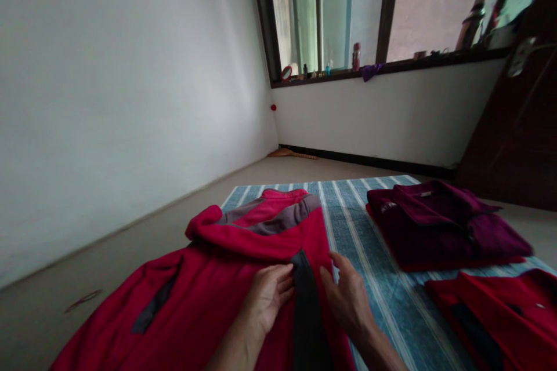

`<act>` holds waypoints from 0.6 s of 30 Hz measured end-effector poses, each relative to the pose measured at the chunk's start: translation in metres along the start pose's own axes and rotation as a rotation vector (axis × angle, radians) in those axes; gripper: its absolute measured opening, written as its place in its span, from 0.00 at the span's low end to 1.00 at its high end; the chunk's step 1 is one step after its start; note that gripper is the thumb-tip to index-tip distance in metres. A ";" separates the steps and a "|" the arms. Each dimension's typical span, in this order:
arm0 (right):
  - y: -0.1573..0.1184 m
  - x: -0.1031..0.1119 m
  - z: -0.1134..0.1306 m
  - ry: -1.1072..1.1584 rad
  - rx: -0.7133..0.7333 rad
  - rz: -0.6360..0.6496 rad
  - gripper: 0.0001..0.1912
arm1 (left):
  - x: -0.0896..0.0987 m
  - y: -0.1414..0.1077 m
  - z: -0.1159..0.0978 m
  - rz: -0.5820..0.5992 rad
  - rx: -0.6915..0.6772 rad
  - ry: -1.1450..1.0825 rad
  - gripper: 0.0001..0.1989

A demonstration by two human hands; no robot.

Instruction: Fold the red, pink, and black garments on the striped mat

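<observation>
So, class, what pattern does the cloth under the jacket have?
The cloth is blue with pale stripes, clearest in the head view.

A round red-rimmed mirror (286,73), small bottles (327,70), a pink bottle (356,57) and a tall flask (470,29) line a dark windowsill (409,65), where a purple cloth (369,72) drapes over the edge. A dark red door (513,139) with a metal handle (522,58) stands at right; a straw broom (282,152) lies on the floor (252,173) in the corner, below a small red object (273,108) on the white wall (130,69).
</observation>
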State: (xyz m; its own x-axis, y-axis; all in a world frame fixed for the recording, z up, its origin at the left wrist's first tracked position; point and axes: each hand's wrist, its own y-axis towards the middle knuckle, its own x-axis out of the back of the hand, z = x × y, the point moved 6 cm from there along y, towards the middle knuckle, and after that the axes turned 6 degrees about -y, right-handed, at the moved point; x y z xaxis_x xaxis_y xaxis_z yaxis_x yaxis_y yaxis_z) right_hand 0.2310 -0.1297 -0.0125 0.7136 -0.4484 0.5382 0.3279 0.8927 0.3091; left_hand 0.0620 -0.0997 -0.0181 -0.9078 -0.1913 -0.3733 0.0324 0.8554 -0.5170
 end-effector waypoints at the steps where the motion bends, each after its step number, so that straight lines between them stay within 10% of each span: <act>1: 0.013 -0.003 -0.005 0.010 -0.081 0.037 0.23 | -0.003 0.002 0.001 -0.011 0.038 -0.028 0.04; 18: 0.065 -0.041 -0.062 0.259 -0.449 0.187 0.26 | -0.040 0.028 0.016 0.085 0.171 -0.137 0.07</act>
State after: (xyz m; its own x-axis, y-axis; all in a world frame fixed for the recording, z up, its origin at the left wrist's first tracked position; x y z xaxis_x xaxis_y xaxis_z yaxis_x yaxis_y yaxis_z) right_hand 0.2615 -0.0506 -0.0627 0.8952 -0.3057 0.3242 0.3727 0.9125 -0.1688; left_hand 0.1054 -0.0759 -0.0300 -0.8336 -0.1956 -0.5166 0.1876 0.7793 -0.5979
